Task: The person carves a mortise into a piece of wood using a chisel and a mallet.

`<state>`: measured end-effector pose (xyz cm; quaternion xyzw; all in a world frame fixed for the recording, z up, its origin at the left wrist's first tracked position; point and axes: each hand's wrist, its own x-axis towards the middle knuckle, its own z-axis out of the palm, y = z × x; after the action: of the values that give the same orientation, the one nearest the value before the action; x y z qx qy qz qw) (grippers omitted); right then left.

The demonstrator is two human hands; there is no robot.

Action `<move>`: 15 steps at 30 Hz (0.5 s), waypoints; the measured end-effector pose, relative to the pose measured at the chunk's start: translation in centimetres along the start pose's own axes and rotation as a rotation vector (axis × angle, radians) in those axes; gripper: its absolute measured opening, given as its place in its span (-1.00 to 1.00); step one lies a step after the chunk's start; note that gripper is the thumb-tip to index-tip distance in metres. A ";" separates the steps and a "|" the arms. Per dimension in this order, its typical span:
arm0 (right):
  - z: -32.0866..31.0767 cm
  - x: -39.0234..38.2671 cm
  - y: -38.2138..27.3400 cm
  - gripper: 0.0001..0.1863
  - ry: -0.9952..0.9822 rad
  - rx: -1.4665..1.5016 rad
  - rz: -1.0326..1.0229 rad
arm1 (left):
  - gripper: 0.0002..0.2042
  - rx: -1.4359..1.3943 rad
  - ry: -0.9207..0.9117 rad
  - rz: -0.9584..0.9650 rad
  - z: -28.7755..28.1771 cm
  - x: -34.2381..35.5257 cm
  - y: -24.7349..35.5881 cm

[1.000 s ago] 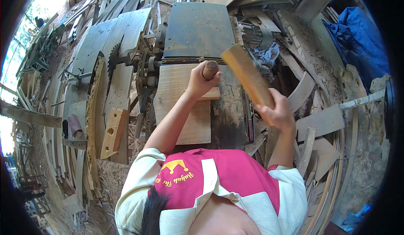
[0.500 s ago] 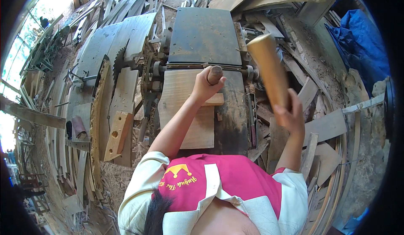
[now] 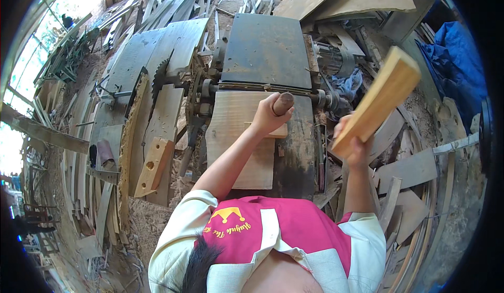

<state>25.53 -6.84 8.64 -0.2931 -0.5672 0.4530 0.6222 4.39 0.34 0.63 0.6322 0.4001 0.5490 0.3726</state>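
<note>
While left hand (image 3: 268, 117) grips handle (image 3: 284, 103), right hand (image 3: 359, 151) has tilted clasped wooden block (image 3: 380, 99) away from it, so no blow is landing.

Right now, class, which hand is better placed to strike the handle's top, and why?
Probably the right hand: it holds the wooden block raised and off the bench, while the left hand is closed around the round handle.

The block (image 3: 379, 101) is yellowish, the handle (image 3: 284, 103) brown, the tarp (image 3: 451, 57) seemingly blue.
</note>
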 end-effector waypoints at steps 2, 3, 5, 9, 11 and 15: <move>-0.6 0.4 0.3 -0.48 -0.314 -0.665 0.224 | -0.82 0.014 -0.003 0.011 -0.1 0.2 -0.3; 0.5 1.8 -1.4 -0.52 -0.544 -1.140 0.337 | -0.82 -0.057 0.032 0.012 -0.3 0.2 -0.9; -0.3 2.6 -2.7 -0.53 -0.488 -1.059 0.362 | -0.82 -0.139 0.061 0.014 -0.4 0.2 -1.3; -1.8 1.3 -2.0 -0.50 -0.005 -0.381 0.114 | -0.81 -0.012 0.000 -0.021 -0.4 -0.1 -0.6; 0.4 1.2 -1.9 -0.46 0.066 -0.128 0.082 | -0.80 -0.031 -0.001 0.021 0.2 0.2 -0.4; 1.6 1.5 -2.7 -0.51 -0.453 -1.216 0.327 | -0.79 -0.079 -0.016 0.045 0.6 0.2 -0.9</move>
<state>24.52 -6.80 11.95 -0.5717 -0.7863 0.1916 0.1351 4.96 0.83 -0.16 0.6303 0.3606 0.5676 0.3881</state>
